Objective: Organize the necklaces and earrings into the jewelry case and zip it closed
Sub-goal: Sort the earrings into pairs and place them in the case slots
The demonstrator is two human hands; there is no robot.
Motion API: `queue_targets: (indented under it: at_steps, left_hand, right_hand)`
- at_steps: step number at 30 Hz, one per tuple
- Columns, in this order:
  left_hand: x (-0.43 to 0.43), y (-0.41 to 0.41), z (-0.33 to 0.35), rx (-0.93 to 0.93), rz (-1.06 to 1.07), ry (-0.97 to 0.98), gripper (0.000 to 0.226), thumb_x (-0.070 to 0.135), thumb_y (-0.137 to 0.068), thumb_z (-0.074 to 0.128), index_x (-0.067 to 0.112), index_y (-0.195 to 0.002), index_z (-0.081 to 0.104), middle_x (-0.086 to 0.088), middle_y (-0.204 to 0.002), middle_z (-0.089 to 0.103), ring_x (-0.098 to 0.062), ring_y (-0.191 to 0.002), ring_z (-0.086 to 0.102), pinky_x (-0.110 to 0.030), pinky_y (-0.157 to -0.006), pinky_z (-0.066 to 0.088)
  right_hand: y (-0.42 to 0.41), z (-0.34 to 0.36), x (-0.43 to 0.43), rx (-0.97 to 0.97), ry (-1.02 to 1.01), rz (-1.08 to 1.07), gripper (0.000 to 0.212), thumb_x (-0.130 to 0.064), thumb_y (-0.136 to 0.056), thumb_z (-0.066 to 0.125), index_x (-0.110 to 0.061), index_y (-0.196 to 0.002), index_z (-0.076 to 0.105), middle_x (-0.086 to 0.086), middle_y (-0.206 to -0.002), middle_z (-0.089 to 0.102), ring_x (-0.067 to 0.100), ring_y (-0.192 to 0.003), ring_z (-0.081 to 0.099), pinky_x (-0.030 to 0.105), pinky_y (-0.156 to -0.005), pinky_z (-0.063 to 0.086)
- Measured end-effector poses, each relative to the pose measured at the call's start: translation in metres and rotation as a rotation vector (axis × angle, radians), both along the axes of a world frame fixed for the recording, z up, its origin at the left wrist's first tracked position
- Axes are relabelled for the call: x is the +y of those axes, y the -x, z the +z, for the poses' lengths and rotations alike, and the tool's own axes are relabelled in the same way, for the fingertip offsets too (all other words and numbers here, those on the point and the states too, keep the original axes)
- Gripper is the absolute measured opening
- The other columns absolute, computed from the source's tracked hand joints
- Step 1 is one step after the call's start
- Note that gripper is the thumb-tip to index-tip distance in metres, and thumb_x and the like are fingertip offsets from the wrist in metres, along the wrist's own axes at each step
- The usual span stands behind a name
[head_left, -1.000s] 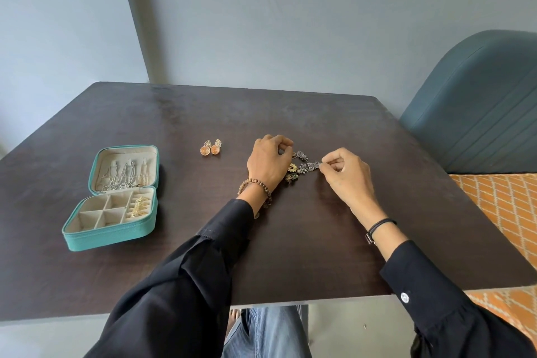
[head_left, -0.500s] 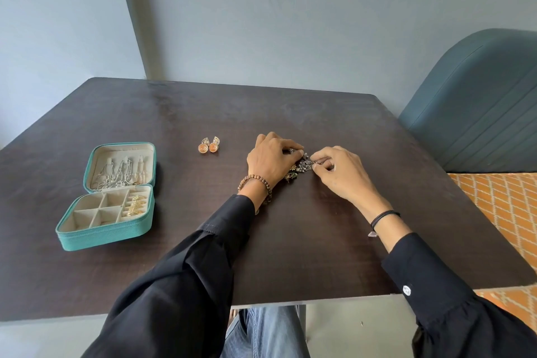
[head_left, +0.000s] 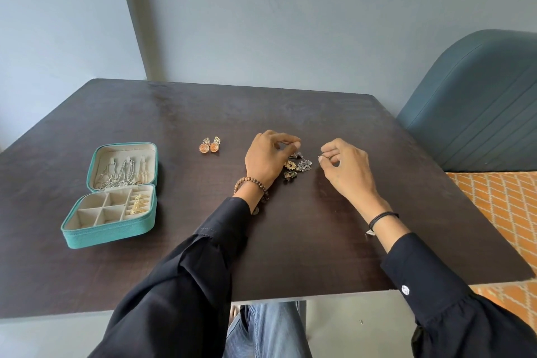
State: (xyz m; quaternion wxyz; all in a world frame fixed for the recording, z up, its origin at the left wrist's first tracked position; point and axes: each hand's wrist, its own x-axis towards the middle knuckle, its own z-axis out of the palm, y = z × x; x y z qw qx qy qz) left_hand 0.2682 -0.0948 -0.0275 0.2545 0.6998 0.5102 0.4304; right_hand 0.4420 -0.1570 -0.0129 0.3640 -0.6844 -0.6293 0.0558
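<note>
A teal jewelry case [head_left: 107, 234] lies open at the table's left. Silver necklaces [head_left: 122, 176] hang in its lid, and gold earrings [head_left: 139, 203] fill the right slots of its base. A pair of orange earrings [head_left: 209, 146] lies on the table behind the case's right side. At mid-table sits a small pile of dark silver and gold earrings [head_left: 296, 167]. My left hand [head_left: 266, 158] pinches thumb and forefinger on a silver earring at the pile's far edge. My right hand [head_left: 347, 173], just right of the pile, pinches a tiny silver earring piece.
The dark wooden table [head_left: 290, 241] meets a blue-grey wall at its far edge. A blue padded chair [head_left: 476, 102] stands at the right over an orange patterned floor [head_left: 505, 212]. Four square compartments in the case's base hold nothing.
My hands were together over the pile half a second ago. They have now drawn apart, the right hand moving right with its small piece.
</note>
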Motion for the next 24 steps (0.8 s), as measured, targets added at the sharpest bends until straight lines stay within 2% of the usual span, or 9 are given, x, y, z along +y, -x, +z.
queue_targets:
  at_steps: [2, 4, 8, 14, 21, 24]
  left_hand:
    - [-0.001, 0.001, 0.001, -0.043, -0.002, 0.024, 0.014, 0.048, -0.091, 0.07, 0.039, -0.097, 0.079, 0.014, -0.102, 0.069, -0.008, -0.092, 0.064, -0.031, -0.075, 0.052]
    - [-0.002, 0.002, 0.002, -0.072, -0.004, 0.045, 0.013, 0.046, -0.09, 0.071, 0.037, -0.096, 0.079, 0.015, -0.101, 0.072, -0.005, -0.092, 0.066, -0.029, -0.077, 0.053]
    - [-0.003, 0.003, 0.003, -0.093, -0.003, 0.066, 0.014, 0.041, -0.092, 0.071, 0.03, -0.097, 0.079, 0.016, -0.089, 0.073, -0.002, -0.09, 0.069, -0.028, -0.079, 0.054]
    - [-0.001, 0.002, 0.001, -0.12, -0.001, 0.085, 0.013, 0.04, -0.091, 0.072, 0.03, -0.095, 0.079, 0.013, -0.087, 0.076, -0.002, -0.087, 0.07, -0.033, -0.084, 0.058]
    - [-0.002, 0.002, 0.001, -0.124, -0.011, 0.106, 0.013, 0.04, -0.09, 0.072, 0.029, -0.093, 0.08, 0.013, -0.084, 0.076, -0.003, -0.084, 0.07, -0.034, -0.082, 0.059]
    - [-0.003, 0.002, 0.004, -0.161, -0.012, 0.12, 0.014, 0.038, -0.09, 0.072, 0.027, -0.094, 0.08, 0.011, -0.082, 0.076, -0.005, -0.082, 0.071, -0.033, -0.081, 0.059]
  right_hand:
    - [-0.002, 0.0, -0.001, -0.038, 0.024, -0.009, 0.009, -0.018, -0.09, 0.068, -0.019, -0.099, 0.07, -0.006, -0.09, 0.071, 0.012, -0.078, 0.067, 0.036, -0.078, 0.059]
    - [-0.003, 0.001, -0.002, -0.079, 0.057, -0.001, 0.01, -0.018, -0.089, 0.068, -0.02, -0.098, 0.07, -0.006, -0.091, 0.07, 0.013, -0.078, 0.066, 0.038, -0.078, 0.058]
    - [0.0, 0.001, -0.002, -0.161, 0.055, 0.028, 0.014, -0.023, -0.091, 0.066, -0.02, -0.105, 0.07, -0.004, -0.1, 0.065, 0.018, -0.089, 0.062, 0.034, -0.076, 0.052]
    - [0.008, 0.0, 0.008, -0.191, 0.062, 0.052, 0.017, -0.033, -0.095, 0.064, -0.023, -0.1, 0.076, -0.003, -0.101, 0.061, 0.019, -0.098, 0.053, 0.029, -0.073, 0.039]
    - [0.012, -0.001, 0.013, -0.2, 0.092, 0.102, 0.015, -0.031, -0.097, 0.063, -0.025, -0.096, 0.076, -0.006, -0.094, 0.058, 0.019, -0.097, 0.051, 0.03, -0.073, 0.036]
    - [0.012, 0.002, 0.009, -0.173, 0.042, 0.121, 0.013, -0.027, -0.095, 0.063, -0.025, -0.09, 0.075, -0.005, -0.091, 0.062, 0.017, -0.09, 0.057, 0.031, -0.074, 0.043]
